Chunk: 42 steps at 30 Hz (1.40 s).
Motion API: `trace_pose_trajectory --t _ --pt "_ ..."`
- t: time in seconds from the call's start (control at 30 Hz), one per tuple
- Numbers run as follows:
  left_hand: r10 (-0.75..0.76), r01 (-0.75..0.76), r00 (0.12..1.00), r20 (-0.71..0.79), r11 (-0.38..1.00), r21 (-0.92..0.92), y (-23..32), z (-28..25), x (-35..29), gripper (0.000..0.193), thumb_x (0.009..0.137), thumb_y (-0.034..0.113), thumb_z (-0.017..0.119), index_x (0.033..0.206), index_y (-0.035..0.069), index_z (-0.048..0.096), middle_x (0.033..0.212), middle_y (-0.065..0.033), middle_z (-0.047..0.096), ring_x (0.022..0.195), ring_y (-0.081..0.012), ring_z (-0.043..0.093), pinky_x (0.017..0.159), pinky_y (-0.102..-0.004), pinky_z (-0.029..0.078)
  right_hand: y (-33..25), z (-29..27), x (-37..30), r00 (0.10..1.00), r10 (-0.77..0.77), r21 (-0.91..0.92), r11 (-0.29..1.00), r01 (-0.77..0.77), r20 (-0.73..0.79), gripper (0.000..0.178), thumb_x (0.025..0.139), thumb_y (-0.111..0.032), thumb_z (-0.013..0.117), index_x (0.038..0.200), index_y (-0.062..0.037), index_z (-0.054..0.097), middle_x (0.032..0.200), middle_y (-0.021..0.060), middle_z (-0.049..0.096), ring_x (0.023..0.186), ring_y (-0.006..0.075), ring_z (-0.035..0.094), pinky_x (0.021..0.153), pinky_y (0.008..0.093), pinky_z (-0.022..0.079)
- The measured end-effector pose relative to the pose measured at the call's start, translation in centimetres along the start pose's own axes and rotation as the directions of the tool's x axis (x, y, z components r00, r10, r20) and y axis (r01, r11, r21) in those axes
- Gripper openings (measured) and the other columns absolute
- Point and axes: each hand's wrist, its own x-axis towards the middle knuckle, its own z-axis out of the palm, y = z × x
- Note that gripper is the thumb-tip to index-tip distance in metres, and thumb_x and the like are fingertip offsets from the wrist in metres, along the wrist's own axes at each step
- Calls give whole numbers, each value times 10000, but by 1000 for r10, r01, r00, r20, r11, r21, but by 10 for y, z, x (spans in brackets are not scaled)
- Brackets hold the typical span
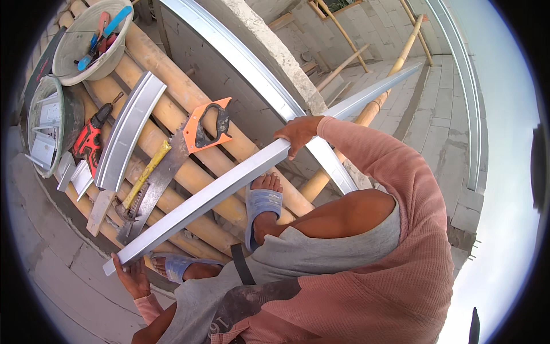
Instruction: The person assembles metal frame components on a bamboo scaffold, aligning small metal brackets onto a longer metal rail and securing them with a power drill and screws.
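A long silver metal channel (200, 202) slants across in front of my legs. My left hand (133, 277) holds its near left end from below, fingers against the edge. Further along, my right hand (299, 135) is wrapped over the channel, which appears to run on past it to the upper right. Beside the channel lies a handsaw (163, 172) with an orange and black handle. A claw hammer (146, 175) with a yellow handle rests next to the saw blade. A red and black cordless drill (91, 137) lies farther left, near short cut metal channels (130, 132).
I am on a platform of bamboo poles (172, 103), my feet in blue sandals (264, 206). Two buckets stand at left, one with tools (109, 63), one with metal offcuts (44, 126). A drop beside the platform meets a block wall (275, 57). Another long metal channel (240, 63) crosses there.
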Motion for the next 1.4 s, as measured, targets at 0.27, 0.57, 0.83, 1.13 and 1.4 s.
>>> trace_pose_trajectory --t 0.27,0.57,0.83,1.13,1.4 --pt "79 -79 997 22 997 -1 -6 -8 2 880 907 547 760 1484 -10 399 1454 -215 442 1351 -346 492 1106 -451 476 -11 53 -28 958 -19 -268 962 -61 -287 430 793 -177 709 1198 -82 598 879 173 739 861 432 725 751 521 580" --pt "33 -30 999 40 997 -71 -22 -22 -3 818 943 495 739 1472 -28 398 1431 -233 463 1357 -354 488 1130 -482 473 -36 33 -48 941 26 -297 946 -133 -338 392 773 -167 717 1130 -61 594 815 177 726 794 430 725 694 522 580" --pt "142 -128 986 87 980 -154 -36 -18 -16 713 987 472 692 1411 -45 447 1366 -226 517 1305 -341 541 1124 -476 498 -26 31 -39 890 41 -290 938 -191 -454 357 785 -168 708 1099 -60 577 814 182 716 809 425 724 694 515 572" --pt "170 -146 980 102 967 -209 -57 2 -9 616 988 470 699 1380 40 495 1365 -126 558 1273 -296 550 1097 -459 475 -17 54 -40 868 98 -198 955 -219 -487 631 772 -350 861 1259 -79 565 1148 151 705 1096 374 680 962 474 533" --pt "42 -24 981 190 995 -94 -81 1 -15 579 1025 478 636 1393 50 505 1326 -101 612 1257 -263 588 1089 -461 440 -68 15 -52 967 43 -215 971 -99 -252 856 805 -633 784 1365 -17 581 1265 238 667 1134 436 657 951 506 537"
